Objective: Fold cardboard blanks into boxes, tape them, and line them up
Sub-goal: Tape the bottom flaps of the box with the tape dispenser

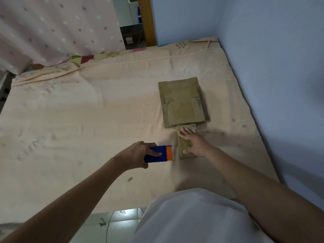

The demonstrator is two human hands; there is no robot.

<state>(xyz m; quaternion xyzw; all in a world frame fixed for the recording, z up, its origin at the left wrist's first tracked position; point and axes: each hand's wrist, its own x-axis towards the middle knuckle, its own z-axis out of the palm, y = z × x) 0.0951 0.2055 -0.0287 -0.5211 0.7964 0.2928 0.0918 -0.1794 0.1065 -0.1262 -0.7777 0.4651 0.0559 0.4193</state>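
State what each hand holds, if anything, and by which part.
The left hand grips the blue tape dispenser round its blue body, away from the orange end. The right hand holds nothing; it rests flat on a small cardboard box.

Peach sheet [87, 111] covers the mattress. Dotted pink curtain [52, 27] hangs at far left, wooden door frame [146, 20] beside it. Blue wall [263, 41] at right. Tiled floor [121, 220] below.

One stack of flat cardboard blanks [182, 102] lies beyond the hands; the sheet count is unclear, perhaps several. One folded box [184, 142] and one blue-and-orange tape dispenser [157, 153] are in view.
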